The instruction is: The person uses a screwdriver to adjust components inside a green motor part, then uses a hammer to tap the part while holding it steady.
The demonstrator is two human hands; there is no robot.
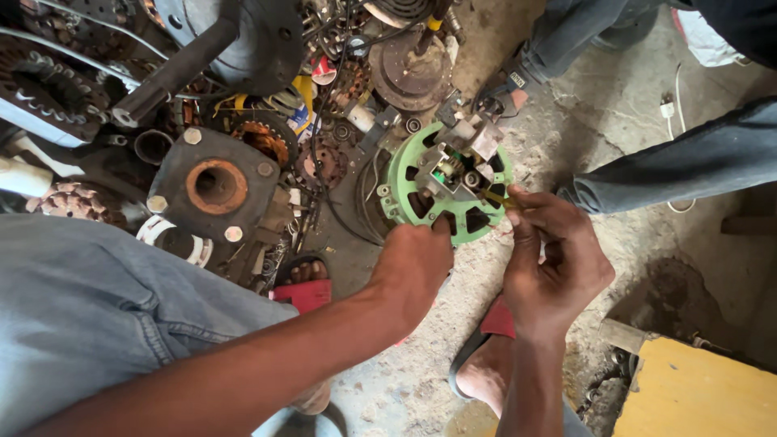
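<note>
A round green motor housing (pixel 405 174) with slotted openings lies on the dusty floor, with grey metal parts (pixel 461 158) fixed on its centre. My left hand (pixel 413 263) is closed on its near rim and steadies it. My right hand (pixel 554 263) is closed around a thin tool with a yellowish shaft (pixel 500 200), whose tip touches the housing's right side. My feet in red sandals (pixel 303 293) rest just below the hands.
A heap of rusty motor parts, rotors and copper windings (pixel 218 137) fills the left and top. Another person's legs in dark jeans (pixel 680 166) stand at the upper right. A yellow box (pixel 696 392) sits at the lower right.
</note>
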